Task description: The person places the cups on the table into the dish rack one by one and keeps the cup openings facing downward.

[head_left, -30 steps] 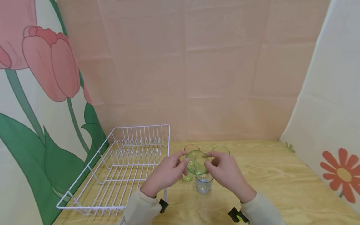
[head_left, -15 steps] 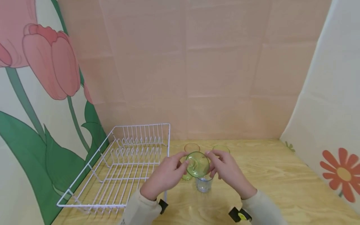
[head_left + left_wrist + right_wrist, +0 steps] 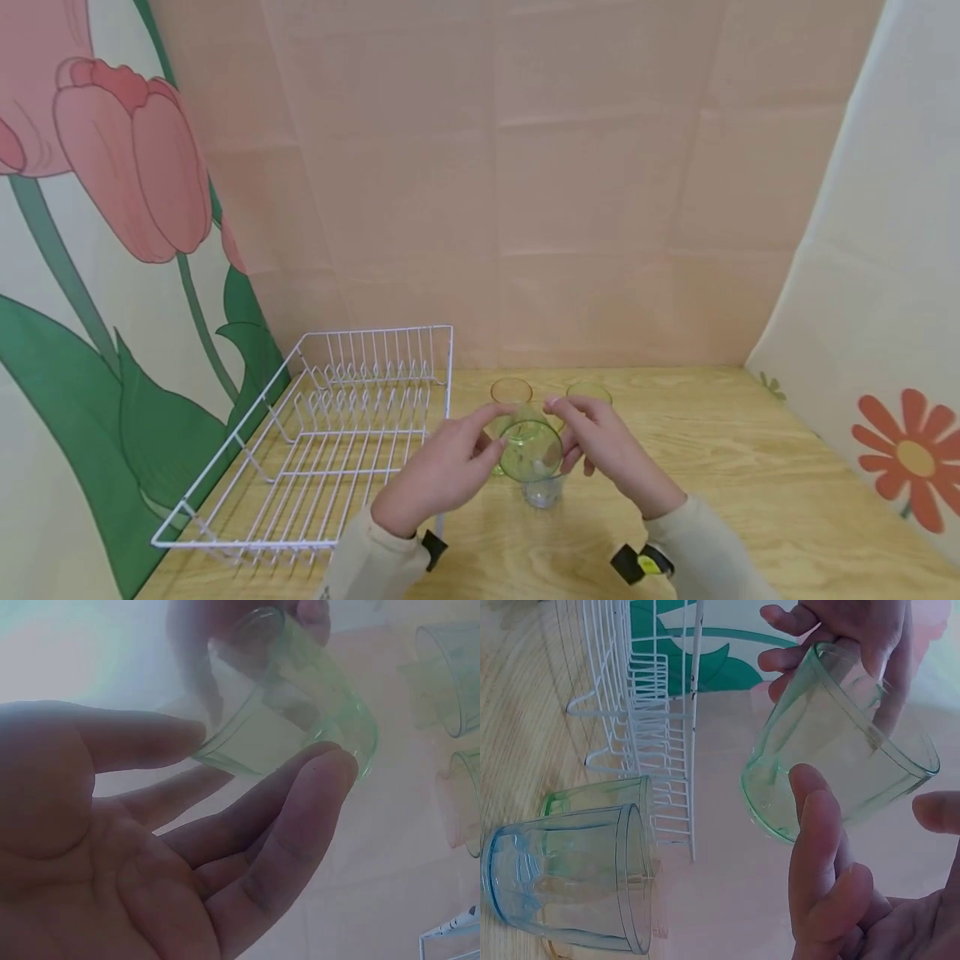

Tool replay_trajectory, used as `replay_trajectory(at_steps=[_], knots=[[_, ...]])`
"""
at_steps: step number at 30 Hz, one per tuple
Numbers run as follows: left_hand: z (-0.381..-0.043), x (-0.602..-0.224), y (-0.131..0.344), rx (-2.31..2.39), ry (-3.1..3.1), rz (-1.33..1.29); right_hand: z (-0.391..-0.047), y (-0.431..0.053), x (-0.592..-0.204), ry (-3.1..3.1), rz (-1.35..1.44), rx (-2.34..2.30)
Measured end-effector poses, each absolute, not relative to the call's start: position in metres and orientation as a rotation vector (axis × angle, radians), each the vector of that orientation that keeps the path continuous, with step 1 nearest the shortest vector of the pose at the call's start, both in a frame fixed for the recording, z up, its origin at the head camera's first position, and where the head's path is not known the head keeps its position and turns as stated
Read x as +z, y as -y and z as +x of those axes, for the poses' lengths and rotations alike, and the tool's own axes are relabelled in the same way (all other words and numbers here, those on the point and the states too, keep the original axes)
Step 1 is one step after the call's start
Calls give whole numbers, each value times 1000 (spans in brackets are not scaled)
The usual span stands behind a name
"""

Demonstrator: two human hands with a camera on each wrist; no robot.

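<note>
Both hands are at a raised pale green drinking glass (image 3: 534, 454), tilted with its mouth toward me. My left hand (image 3: 438, 462) pinches it, thumb at the rim and a fingertip near the base in the left wrist view. Opposite, my right hand (image 3: 611, 454) holds it loosely; its curled fingertip overlaps the wall and its thumb lies close to the rim in the right wrist view. Below stands a bluish clear glass (image 3: 542, 493), partly covered by the held one. Behind are an orange-rimmed glass (image 3: 512, 390) and another green glass (image 3: 589, 392), their lower parts partly hidden.
A white wire dish rack (image 3: 352, 473) stands on the wooden table (image 3: 735, 475), left of the glasses. A pinkish cloth (image 3: 600, 208) hangs behind the table, with flower-printed panels at both sides.
The green glass has been turned between the fingers; its mouth now faces me and it sits slightly lower. Both hands have shifted only a little around it.
</note>
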State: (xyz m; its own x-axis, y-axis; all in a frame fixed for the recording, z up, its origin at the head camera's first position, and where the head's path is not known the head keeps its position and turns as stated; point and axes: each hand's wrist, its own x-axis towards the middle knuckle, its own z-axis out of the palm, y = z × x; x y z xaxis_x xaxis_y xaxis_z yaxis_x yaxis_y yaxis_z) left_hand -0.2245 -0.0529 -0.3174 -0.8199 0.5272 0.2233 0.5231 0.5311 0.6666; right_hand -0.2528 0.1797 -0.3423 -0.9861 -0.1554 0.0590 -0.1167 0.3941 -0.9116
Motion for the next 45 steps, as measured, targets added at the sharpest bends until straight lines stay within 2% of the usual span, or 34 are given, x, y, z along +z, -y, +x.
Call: replay_trajectory(at_steps=[6, 17, 45], knots=[[-224, -317, 52, 1146, -2755, 952, -252, -178, -343, -2638, -262, -1588], [-225, -313, 50, 1163, -2845, 756, -247, -174, -338, -2654, -281, -1547], [-230, -319, 52, 1181, -2815, 736, -244, -172, -335, -2687, -362, -1436]])
